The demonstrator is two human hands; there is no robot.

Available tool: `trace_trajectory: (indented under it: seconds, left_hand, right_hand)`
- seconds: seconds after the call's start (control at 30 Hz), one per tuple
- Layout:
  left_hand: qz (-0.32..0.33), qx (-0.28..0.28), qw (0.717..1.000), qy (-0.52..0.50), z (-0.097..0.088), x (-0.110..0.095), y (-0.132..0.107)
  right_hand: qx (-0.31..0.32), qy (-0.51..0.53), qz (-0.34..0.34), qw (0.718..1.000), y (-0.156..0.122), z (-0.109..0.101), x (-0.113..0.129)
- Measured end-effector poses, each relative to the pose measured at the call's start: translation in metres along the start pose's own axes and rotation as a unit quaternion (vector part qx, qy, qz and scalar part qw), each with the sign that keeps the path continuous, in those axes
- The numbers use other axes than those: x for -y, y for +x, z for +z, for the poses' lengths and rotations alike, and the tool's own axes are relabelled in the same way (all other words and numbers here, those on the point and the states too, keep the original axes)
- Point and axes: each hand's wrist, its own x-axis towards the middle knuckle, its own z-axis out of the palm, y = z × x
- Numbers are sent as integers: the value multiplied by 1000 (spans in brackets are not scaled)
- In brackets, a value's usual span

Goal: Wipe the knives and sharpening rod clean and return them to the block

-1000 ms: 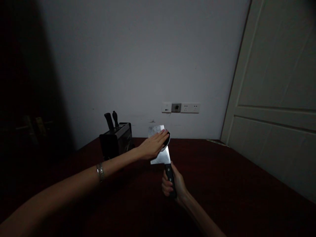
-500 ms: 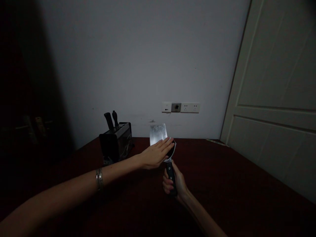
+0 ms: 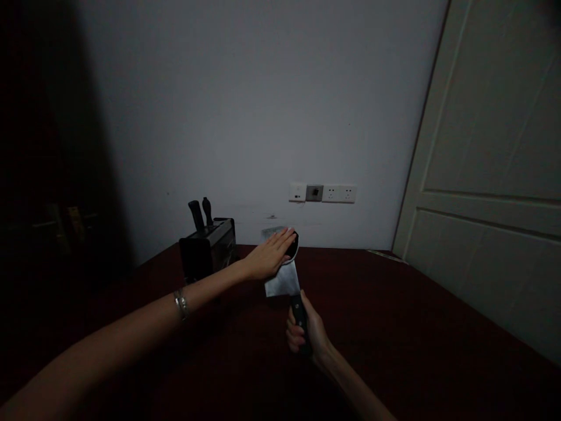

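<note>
A cleaver (image 3: pixel 283 282) with a broad grey blade and a black riveted handle is held up over the table, blade pointing away from me. My right hand (image 3: pixel 309 327) is wrapped round its handle. Across the blade lies my left hand (image 3: pixel 269 254), its fingers stretched out and pressing a dark piece with a pale edge (image 3: pixel 293 248) against the metal. Whether that piece is cloth or a pad I cannot tell. Part of the blade is hidden behind the left hand and this piece.
To the left stands a dark knife block (image 3: pixel 208 248) with two black handles sticking up. The dark red table (image 3: pixel 363 304) reaches back to a pale wall with a row of sockets (image 3: pixel 323 193). A white panelled door (image 3: pixel 491 193) borders the right side.
My left hand and the dark piece have slid up the blade, away from the handle, uncovering the blade's lower part. My right hand keeps its hold, slightly lower in view.
</note>
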Motion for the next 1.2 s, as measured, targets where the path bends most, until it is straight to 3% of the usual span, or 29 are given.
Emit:
trace_trajectory:
  seconds: [0.23, 0.33, 0.5, 0.77, 0.87, 1.07, 1.2]
  left_hand:
    - [-46, -42, 998, 3, 1, 28, 6]
    - [-30, -34, 999, 7, -2, 30, 3]
    - [61, 21, 998, -7, -9, 12, -9]
    - [146, 71, 985, -53, -9, -33, -27]
    - [147, 79, 984, -55, -9, -34, -27]
    - [88, 68, 993, -42, -10, -18, -18]
    - [133, 68, 988, -46, -8, -31, -16]
  right_hand:
    - [30, -1, -4, 1000, -1, -2, 3]
    - [52, 15, -6, 999, -2, -2, 7]
    - [83, 57, -14, 995, -2, -5, 10]
    - [43, 31, 11, 999, -3, -2, 8]
    - [32, 25, 18, 999, -3, 0, 9]
    - [50, 13, 6, 999, -2, 1, 8]
    - [24, -4, 1, 1000, -3, 0, 7]
